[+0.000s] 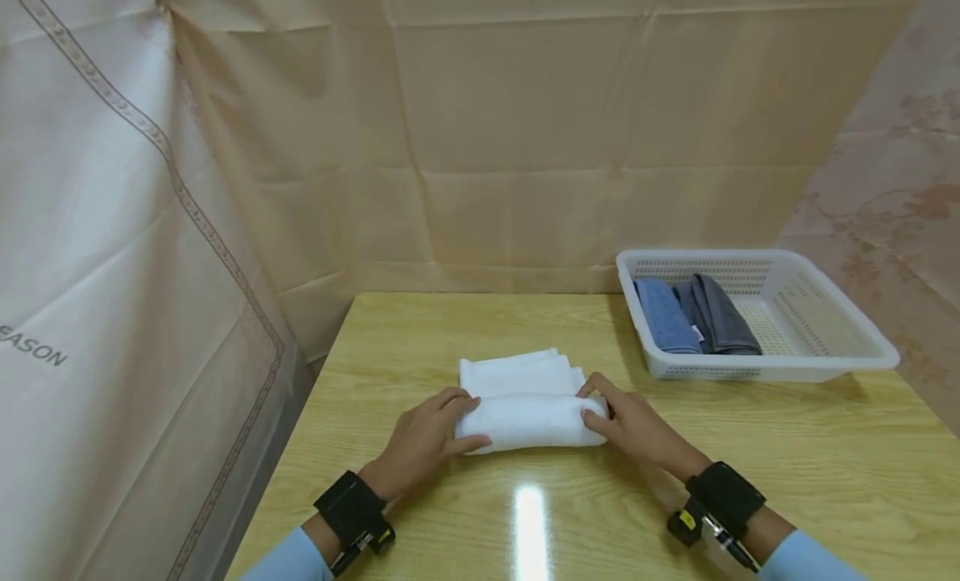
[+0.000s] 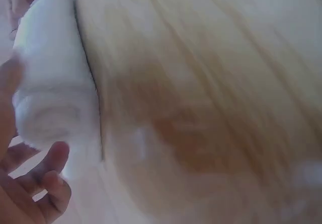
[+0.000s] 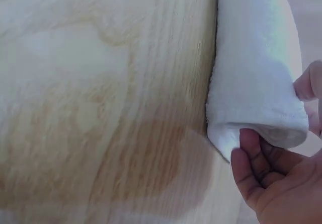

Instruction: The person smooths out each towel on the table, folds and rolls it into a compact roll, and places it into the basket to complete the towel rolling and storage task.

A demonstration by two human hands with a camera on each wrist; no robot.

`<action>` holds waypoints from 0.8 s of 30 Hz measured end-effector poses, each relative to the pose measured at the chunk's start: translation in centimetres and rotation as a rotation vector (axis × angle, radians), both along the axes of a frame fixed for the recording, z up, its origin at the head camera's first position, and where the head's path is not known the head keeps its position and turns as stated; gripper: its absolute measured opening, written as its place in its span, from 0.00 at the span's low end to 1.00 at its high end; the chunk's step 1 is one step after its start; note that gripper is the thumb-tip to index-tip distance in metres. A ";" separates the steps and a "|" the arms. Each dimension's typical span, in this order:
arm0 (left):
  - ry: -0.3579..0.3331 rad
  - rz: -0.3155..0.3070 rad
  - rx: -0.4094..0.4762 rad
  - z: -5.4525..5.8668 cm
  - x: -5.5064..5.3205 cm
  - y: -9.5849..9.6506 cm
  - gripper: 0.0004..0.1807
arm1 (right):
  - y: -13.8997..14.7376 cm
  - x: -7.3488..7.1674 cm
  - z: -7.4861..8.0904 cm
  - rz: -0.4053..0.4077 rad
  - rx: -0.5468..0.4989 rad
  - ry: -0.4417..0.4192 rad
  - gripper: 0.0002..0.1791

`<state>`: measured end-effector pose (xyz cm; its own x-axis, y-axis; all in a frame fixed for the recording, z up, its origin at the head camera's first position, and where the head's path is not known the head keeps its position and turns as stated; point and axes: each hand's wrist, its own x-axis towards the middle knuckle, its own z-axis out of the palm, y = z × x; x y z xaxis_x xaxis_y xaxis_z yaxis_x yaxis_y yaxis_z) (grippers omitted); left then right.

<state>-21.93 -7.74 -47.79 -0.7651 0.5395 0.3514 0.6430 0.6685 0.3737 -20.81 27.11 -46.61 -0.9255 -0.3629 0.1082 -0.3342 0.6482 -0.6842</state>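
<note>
A white towel [image 1: 531,421] lies partly rolled on the table, its flat, layered end stretching away behind the roll. At the roll's left end, my left hand [image 1: 426,433] holds it between thumb and fingers. My right hand [image 1: 637,423] grips the opposite end, thumb on the near side and index finger over the top. The left wrist view shows the coiled end of the white towel [image 2: 55,83] beside the left hand's curled fingers [image 2: 55,183]. In the right wrist view, fingers [image 3: 246,176] of the right hand tuck under the roll's open end.
A white plastic basket [image 1: 772,362] stands at the table's back right. Inside it, a folded blue towel [image 1: 666,318] and a folded dark grey towel [image 1: 720,318] lie at the left. Beige cloth [image 1: 510,147] hangs behind the wooden table [image 1: 405,331].
</note>
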 end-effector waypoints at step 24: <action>-0.178 -0.014 -0.113 0.3 0.7 0.0 0.35 | 0.5 0.5 -0.4 0.228 0.175 0.170 0.22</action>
<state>-21.26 -7.74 -47.52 -0.8022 0.5785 0.1478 0.5826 0.7042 0.4059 -20.33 27.60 -47.01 -0.7923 -0.5856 0.1713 -0.5839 0.6463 -0.4912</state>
